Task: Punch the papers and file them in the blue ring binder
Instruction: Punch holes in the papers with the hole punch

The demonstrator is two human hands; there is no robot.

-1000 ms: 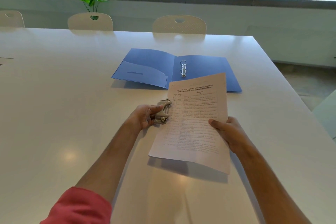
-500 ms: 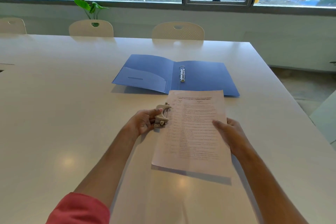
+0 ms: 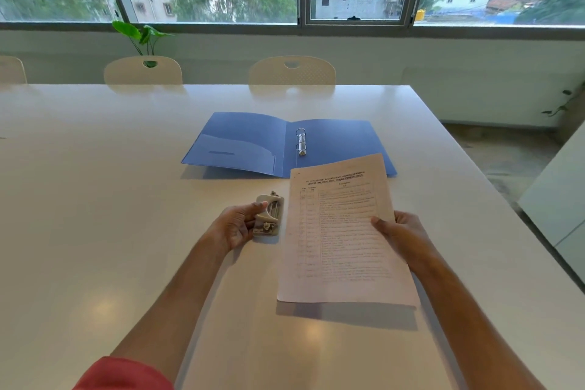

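The blue ring binder (image 3: 247,142) lies open and flat on the white table (image 3: 95,199), its metal rings (image 3: 301,141) standing at the spine. A sheaf of printed papers (image 3: 342,231) hangs just above the table in front of the binder, held at its right edge by my right hand (image 3: 402,234). My left hand (image 3: 237,225) grips a small beige hole punch (image 3: 269,215) that rests on the table. A narrow gap separates the punch from the papers' left edge.
Cream chairs (image 3: 292,71) stand along the far side of the table, with a potted plant (image 3: 142,38) behind one. The table's right edge (image 3: 493,193) drops to the floor. Windows run along the back wall.
The papers have come out of the punch and shifted right, so a gap now shows between them. My left hand stays on the punch.
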